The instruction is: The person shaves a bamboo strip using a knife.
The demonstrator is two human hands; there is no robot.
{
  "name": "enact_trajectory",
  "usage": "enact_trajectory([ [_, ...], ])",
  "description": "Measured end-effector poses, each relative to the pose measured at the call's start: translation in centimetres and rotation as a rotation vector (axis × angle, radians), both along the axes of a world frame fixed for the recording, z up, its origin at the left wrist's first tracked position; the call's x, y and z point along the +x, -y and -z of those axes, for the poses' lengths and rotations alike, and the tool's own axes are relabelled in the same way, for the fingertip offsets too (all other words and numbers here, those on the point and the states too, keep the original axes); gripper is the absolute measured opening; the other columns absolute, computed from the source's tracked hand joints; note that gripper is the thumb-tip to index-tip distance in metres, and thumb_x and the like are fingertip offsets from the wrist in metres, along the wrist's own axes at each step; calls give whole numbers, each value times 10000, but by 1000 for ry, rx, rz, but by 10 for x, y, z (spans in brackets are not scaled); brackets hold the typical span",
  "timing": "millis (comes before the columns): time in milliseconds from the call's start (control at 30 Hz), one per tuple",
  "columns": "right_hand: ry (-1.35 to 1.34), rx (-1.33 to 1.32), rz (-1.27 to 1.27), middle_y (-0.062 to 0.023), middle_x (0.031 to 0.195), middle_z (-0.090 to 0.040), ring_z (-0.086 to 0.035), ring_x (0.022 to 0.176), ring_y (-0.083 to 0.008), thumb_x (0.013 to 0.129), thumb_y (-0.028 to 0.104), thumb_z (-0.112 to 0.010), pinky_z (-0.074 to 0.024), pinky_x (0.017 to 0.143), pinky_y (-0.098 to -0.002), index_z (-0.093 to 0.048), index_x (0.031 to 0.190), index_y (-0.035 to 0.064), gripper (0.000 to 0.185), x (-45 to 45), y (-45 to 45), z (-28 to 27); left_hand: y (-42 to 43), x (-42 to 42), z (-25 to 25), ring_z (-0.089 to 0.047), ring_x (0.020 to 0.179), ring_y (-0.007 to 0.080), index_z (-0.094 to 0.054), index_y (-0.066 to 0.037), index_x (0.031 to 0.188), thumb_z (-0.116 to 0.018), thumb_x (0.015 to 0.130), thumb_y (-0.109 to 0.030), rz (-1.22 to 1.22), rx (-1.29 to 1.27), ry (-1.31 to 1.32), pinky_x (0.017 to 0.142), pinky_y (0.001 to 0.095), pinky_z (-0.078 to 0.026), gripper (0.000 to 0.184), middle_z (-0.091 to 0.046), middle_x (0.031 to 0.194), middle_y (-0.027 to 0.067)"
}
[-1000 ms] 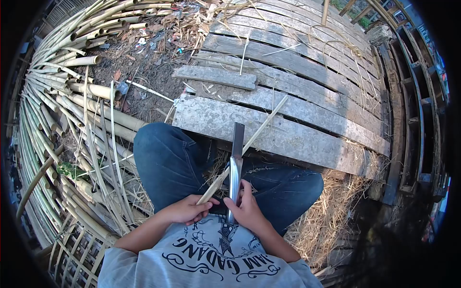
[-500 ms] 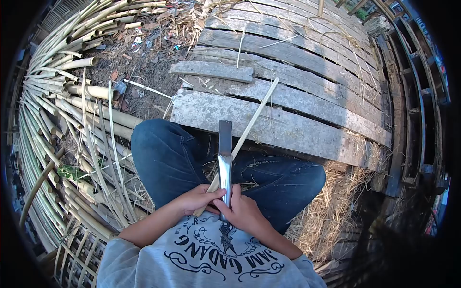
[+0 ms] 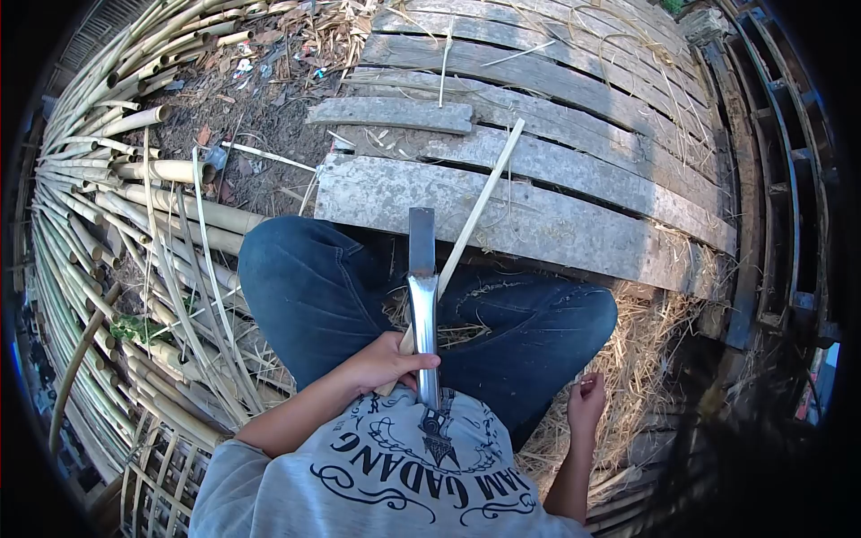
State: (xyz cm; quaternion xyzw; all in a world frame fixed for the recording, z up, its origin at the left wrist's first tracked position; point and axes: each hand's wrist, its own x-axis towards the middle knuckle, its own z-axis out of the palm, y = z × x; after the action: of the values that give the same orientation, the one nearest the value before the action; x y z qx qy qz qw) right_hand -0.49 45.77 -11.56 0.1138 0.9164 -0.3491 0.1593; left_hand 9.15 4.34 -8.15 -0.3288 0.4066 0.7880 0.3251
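Observation:
My left hand (image 3: 392, 363) is closed at my lap, its thumb across the shiny metal handle of a knife (image 3: 422, 314). The knife's dark, square-ended blade points away from me. In the same hand, behind the handle, is a long pale bamboo strip (image 3: 484, 195) that slants up and right over the plank platform. My right hand (image 3: 587, 403) is off to the right beyond my knee, above the straw, apart from the knife and strip. Its fingers are curled in, and nothing shows in them.
Weathered planks form a low platform (image 3: 538, 220) in front of my crossed legs. A loose board (image 3: 390, 115) lies on its near left part. Many bamboo poles (image 3: 143, 170) and thin split strips (image 3: 204, 233) lie at left. Straw (image 3: 641, 372) covers the ground at right.
My right hand has let go of the knife handle and swung out to the right. My left hand keeps its hold on the knife and strip. The view has shifted slightly.

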Motion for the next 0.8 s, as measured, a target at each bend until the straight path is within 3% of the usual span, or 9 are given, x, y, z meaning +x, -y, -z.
enact_trajectory([
  [67,148,572,-274,-118,780,-626,-666,681,-217,829,39,-670,-517,606,-304,-536,1120,13,321,29,-32,7,-2,0,5,-676,725,139,-647,-4,980,-776,869,-278,10,-6,-11,628,264,-569,323,-697,866,80],
  [100,160,591,-256,-118,780,-626,-666,681,-217,829,39,-670,-517,606,-304,-536,1120,13,321,46,-42,18,-3,1,6,-676,725,139,-647,-4,980,-776,869,-278,29,15,-6,628,264,-569,323,-697,866,80],
  [200,320,408,-184,-205,839,-641,-692,842,-368,792,131,-730,-547,723,-431,-523,1255,44,515,78,-35,32,0,-3,3,-679,733,137,-642,-13,979,-781,865,-281,88,-19,-50,636,261,-568,323,-697,872,78],
  [267,208,554,-297,-243,981,-658,-661,966,-430,780,205,-747,-529,819,-483,-557,1287,94,553,74,2,20,2,-3,4,-680,732,136,-640,-13,982,-779,866,-277,96,-9,-66,633,261,-568,320,-696,872,77],
  [400,454,602,-434,-218,1171,-650,-630,1064,-421,777,263,-747,-522,859,-467,-598,1266,96,537,72,-16,50,6,0,4,-681,729,135,-631,-22,996,-775,873,-263,76,26,-104,627,264,-573,306,-688,863,67],
  [500,530,473,-496,-198,1252,-629,-605,1128,-400,772,287,-746,-513,892,-434,-630,1240,89,521,61,-3,30,9,0,0,-660,748,126,-651,-33,979,-786,859,-275,69,53,-109,671,273,-544,301,-694,852,52],
  [567,370,387,-724,-217,1338,-583,-596,1153,-427,771,301,-782,-505,938,-461,-593,1306,99,602,68,-21,46,11,1,1,-664,760,127,-650,-34,987,-782,865,-275,87,49,-117,672,275,-545,300,-695,862,52],
  [700,281,75,-613,-190,1395,-553,-526,1277,-363,810,298,-758,-429,1049,-441,-562,1355,73,621,93,-21,71,11,8,9,-677,734,126,-632,-28,982,-774,875,-281,46,81,-163,616,266,-576,309,-685,865,56],
  [800,585,-128,-539,-169,1441,-518,-449,1352,-311,854,290,-726,-348,1122,-422,-545,1371,44,600,89,-29,71,11,7,10,-678,735,125,-634,-28,981,-771,879,-279,69,84,-171,611,265,-577,303,-685,861,54],
])
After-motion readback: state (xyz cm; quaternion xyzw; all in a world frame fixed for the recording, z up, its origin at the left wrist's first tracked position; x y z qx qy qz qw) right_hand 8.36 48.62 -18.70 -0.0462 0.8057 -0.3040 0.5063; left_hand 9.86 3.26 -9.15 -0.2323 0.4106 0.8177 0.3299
